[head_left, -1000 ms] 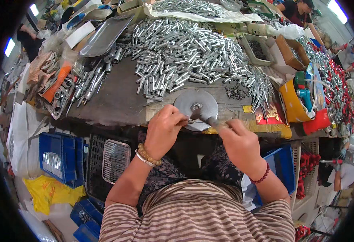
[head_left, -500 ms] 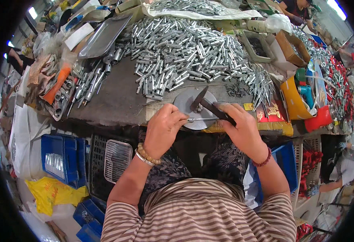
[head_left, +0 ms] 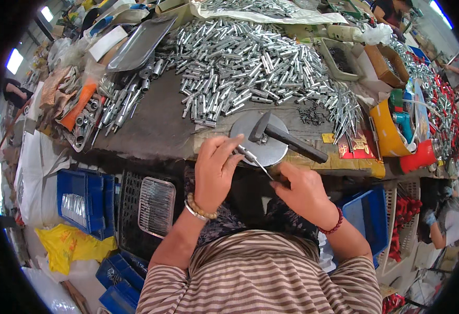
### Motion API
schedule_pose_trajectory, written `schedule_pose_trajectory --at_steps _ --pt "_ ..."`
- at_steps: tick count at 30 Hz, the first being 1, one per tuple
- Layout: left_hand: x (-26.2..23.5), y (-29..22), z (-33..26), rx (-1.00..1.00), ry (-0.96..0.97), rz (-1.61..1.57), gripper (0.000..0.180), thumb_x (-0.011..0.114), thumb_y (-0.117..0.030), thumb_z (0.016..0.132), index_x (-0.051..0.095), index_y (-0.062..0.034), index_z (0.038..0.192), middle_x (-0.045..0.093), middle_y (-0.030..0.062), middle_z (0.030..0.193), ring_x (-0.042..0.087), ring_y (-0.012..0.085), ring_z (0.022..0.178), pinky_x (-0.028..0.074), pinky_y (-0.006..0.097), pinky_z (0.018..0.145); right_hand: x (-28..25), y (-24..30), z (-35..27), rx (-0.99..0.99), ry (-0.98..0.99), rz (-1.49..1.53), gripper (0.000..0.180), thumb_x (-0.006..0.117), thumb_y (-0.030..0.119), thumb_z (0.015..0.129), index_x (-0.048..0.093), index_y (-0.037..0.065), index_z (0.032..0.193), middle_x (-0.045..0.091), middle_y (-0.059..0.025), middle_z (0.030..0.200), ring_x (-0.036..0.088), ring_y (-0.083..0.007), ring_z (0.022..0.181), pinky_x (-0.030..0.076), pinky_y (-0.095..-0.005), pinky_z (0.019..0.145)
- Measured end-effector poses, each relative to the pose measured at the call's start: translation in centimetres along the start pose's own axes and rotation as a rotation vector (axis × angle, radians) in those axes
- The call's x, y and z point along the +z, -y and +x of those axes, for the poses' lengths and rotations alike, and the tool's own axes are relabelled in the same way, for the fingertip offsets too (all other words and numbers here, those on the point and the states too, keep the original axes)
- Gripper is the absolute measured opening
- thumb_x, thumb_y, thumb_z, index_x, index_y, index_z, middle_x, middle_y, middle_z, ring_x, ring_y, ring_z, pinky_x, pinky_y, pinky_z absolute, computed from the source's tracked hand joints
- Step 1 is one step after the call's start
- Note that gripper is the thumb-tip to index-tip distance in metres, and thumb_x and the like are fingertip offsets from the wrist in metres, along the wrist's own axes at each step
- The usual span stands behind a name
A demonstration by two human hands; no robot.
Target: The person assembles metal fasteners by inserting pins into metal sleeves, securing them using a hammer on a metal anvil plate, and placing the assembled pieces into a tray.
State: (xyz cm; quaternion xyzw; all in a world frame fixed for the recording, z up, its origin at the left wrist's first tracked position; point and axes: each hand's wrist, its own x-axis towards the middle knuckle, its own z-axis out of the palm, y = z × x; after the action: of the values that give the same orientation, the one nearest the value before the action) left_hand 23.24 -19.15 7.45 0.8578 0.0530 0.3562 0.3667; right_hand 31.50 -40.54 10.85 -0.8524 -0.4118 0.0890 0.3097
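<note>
My left hand (head_left: 216, 170) grips a short silver metal tube (head_left: 246, 153) between thumb and fingers. A thin metal rod (head_left: 261, 168) sticks out of the tube, slanting down to the right. My right hand (head_left: 305, 192) is closed, its thumb and forefinger pinching the rod's free end. Just beyond the hands, a hammer (head_left: 298, 145) lies with its head on a round grey metal disc (head_left: 271, 156) and its dark handle pointing right. Behind it spreads a big heap of silver tubes (head_left: 229, 68). Small dark screws (head_left: 313, 115) and thin rods (head_left: 344, 112) lie to its right.
Left on the bench are a metal tray (head_left: 138, 47) and larger tubular tools (head_left: 122, 107). A yellow container (head_left: 389, 125) and a red packet (head_left: 356, 145) stand at the right. Blue bins (head_left: 80, 201) and a wire basket of rods (head_left: 156, 206) sit below the bench.
My right hand has let go of the hammer, which now rests on the disc. Both hands have drawn nearer to me, and the tube with its rod has tilted downward to the right.
</note>
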Motion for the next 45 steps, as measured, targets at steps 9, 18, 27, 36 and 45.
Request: schedule_pose_trajectory --at_steps 9,18,27,36,45 --pt "1.1 -2.1 -4.0 -0.705 0.045 -0.729 0.054 0.058 -0.012 0.108 0.037 -0.0004 0.156 0.073 0.0083 0.102 0.070 0.0113 0.087 0.057 0.023 0.069 1.6 1.1 -1.0 0.332 0.249 0.626 0.021 0.075 0.007 0.093 0.064 0.000 0.110 0.064 -0.0024 0.078 0.056 -0.0055 0.072 0.049 -0.0270 0.064" --pt "-1.4 -1.6 -4.8 -0.872 -0.078 -0.928 0.059 0.076 -0.009 0.093 0.046 -0.0006 0.143 0.069 0.0047 0.098 0.062 0.0092 0.082 0.051 0.024 0.073 4.1 2.8 -1.0 0.225 0.196 0.629 0.027 0.074 0.007 0.091 0.066 0.001 0.116 0.065 -0.0060 0.080 0.059 -0.0103 0.072 0.049 -0.0292 0.067" --pt "-9.9 13.0 -20.0 -1.129 -0.574 -0.394 0.045 0.076 -0.009 0.091 0.059 -0.0031 0.133 0.072 0.0121 0.111 0.071 0.0180 0.089 0.060 0.031 0.069 1.6 -2.4 1.1 0.341 -0.148 0.671 0.032 0.063 0.008 0.103 0.065 0.003 0.135 0.066 -0.0020 0.102 0.061 -0.0069 0.079 0.052 -0.0217 0.063" --pt "-15.9 26.0 -33.8 -1.421 -0.697 -0.130 0.053 0.082 -0.012 0.087 0.061 -0.0028 0.134 0.072 0.0139 0.104 0.071 0.0230 0.074 0.059 0.037 0.059 1.6 -2.6 2.0 0.357 -0.163 0.646 0.030 0.063 0.011 0.103 0.067 0.003 0.131 0.068 -0.0022 0.101 0.061 -0.0063 0.077 0.052 -0.0214 0.062" --pt "-17.6 28.4 -34.1 -1.272 -0.481 0.675 0.044 0.081 -0.016 0.081 0.066 -0.0036 0.121 0.075 0.0237 0.103 0.074 0.0405 0.096 0.059 0.046 0.085 1.2 -2.1 2.1 0.387 -0.114 0.623 0.037 0.063 0.017 0.104 0.063 0.002 0.137 0.068 -0.0027 0.109 0.062 -0.0091 0.086 0.049 -0.0219 0.065"
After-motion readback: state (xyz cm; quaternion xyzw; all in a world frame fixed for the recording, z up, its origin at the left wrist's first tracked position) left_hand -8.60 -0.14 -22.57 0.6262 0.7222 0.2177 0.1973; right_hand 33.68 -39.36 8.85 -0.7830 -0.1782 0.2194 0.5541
